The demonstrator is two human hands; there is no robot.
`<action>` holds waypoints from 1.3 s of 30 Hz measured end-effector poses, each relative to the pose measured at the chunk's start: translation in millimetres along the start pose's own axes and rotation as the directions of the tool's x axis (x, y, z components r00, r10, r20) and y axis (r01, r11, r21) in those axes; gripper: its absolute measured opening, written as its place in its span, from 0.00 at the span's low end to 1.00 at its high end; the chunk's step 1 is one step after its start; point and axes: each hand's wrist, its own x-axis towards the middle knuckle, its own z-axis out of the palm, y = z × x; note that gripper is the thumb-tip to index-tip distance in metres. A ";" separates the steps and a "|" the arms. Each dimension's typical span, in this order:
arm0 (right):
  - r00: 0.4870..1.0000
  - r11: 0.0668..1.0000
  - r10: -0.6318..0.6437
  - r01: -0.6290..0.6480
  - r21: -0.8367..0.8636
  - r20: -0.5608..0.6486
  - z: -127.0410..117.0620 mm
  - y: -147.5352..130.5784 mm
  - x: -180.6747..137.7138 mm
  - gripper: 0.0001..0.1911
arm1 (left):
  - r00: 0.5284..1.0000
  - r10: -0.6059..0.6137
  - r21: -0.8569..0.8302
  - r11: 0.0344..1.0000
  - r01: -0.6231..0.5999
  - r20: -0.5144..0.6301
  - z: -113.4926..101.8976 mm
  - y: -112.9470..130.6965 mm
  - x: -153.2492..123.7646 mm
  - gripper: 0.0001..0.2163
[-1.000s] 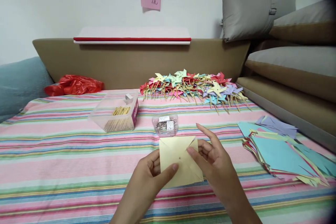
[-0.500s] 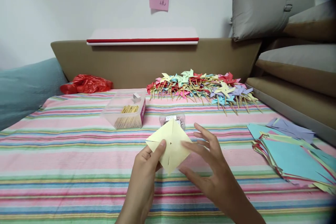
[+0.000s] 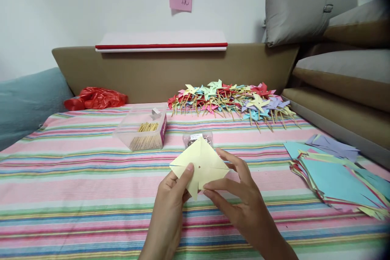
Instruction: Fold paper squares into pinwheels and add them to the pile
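A pale yellow paper square (image 3: 201,160), turned like a diamond, has slits running in from its corners and a small hole at its centre. My left hand (image 3: 175,191) grips its left side, thumb on top and the other fingers underneath. At the lower right edge, my right hand (image 3: 240,195) pinches a corner flap beside the bottom slit between thumb and forefinger. Its other fingers reach behind the right corner. Just beyond the paper lies a clear plastic bag (image 3: 187,139) of small dark pieces with a white label, partly covered by the paper.
A clear plastic box (image 3: 122,126) of thin wooden sticks stands left of centre. Finished paper pinwheels (image 3: 225,99) are heaped at the back. Coloured paper sheets (image 3: 329,174) are stacked at right. A red plastic bag (image 3: 103,97) lies back left. Striped cloth (image 3: 91,203) covers the surface.
My right hand has closed from spread fingers into a pinch on the paper's lower right edge. The bottom slit now gapes. My left hand keeps its hold, and the view has shifted slightly.
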 end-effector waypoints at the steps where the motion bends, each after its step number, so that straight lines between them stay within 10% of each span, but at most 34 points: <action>1: 0.999 0.999 0.037 -0.036 0.031 -0.014 1.0 -0.9 0.2 0.05 | 1.000 0.004 0.011 1.000 -0.004 -0.001 0.2 -0.3 -0.3 0.20; 11: 0.908 0.862 0.414 -0.368 0.350 -0.065 8.2 1.3 3.5 0.08 | 0.996 0.064 0.159 0.985 -0.073 0.062 3.1 -9.7 1.5 0.15; 32: 0.882 0.808 0.469 -0.402 0.432 -0.057 7.9 0.8 4.3 0.09 | 0.992 0.107 0.277 0.953 -0.121 0.067 7.7 -7.2 -1.1 0.10; 39: 0.796 0.770 0.572 -0.439 0.464 -0.197 -4.6 6.0 4.5 0.13 | 0.980 0.187 0.283 0.945 -0.162 -0.063 1.8 -9.5 3.7 0.14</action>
